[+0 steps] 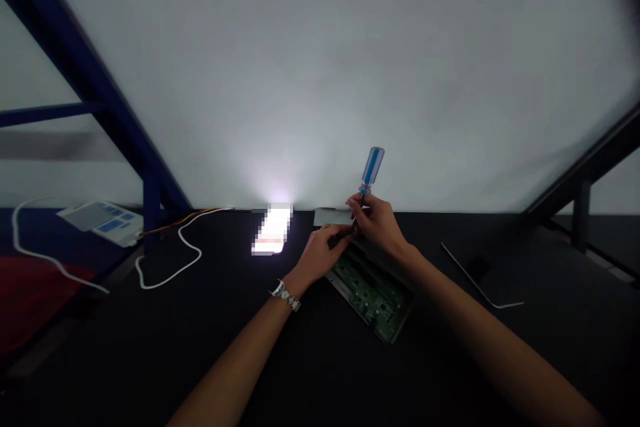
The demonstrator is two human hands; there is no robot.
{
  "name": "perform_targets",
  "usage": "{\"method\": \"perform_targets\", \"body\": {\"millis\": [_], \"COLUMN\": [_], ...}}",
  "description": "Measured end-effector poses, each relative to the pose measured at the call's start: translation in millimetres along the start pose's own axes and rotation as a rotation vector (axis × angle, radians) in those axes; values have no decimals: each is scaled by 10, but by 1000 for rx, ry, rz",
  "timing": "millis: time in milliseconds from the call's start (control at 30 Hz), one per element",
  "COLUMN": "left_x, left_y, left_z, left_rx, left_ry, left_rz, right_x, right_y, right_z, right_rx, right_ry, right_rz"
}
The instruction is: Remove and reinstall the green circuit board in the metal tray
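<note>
A screwdriver with a clear and blue handle stands nearly upright, leaning slightly right. Its shaft is pinched in the fingers of my right hand, below the handle. A green circuit board in a thin metal frame lies slantwise on the black table, beneath both hands. My left hand is at the board's far end with its fingers closed together near the screwdriver's lower end. The screwdriver's tip and whatever the left fingertips hold are hidden. A watch is on my left wrist.
A bright, blurred-out rectangle lights the wall left of my hands. Behind them lies a flat grey piece. A white cable curls at left, near a white device. A thin bent rod lies at right.
</note>
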State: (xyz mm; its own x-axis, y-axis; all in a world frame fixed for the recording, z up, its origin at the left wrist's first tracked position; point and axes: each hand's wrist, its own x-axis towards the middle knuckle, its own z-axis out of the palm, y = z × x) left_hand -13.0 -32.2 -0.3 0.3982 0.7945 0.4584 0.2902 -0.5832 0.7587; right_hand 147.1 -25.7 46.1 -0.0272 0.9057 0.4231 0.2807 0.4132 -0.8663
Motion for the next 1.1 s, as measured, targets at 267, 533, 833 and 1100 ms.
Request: {"method": "perform_targets", "body": {"millis": [267, 533, 833, 1100], "left_x": [18, 12, 0, -9], "left_y": [-75, -95, -61, -35], "left_z": [29, 57, 59, 104], "left_rx": [27, 71, 132, 189], "left_ry": [59, 66, 76, 117], "left_rz": [-41, -76, -49, -11], "right_x": [-53, -42, -113, -138], "right_y": [-1, 8, -107, -164], "right_z": [25, 44, -25, 45], "right_rx": [-145, -126, -29, 24], "right_ry": [-26, -34, -43, 205], "right_rz": [-113, -116, -51, -17]}}
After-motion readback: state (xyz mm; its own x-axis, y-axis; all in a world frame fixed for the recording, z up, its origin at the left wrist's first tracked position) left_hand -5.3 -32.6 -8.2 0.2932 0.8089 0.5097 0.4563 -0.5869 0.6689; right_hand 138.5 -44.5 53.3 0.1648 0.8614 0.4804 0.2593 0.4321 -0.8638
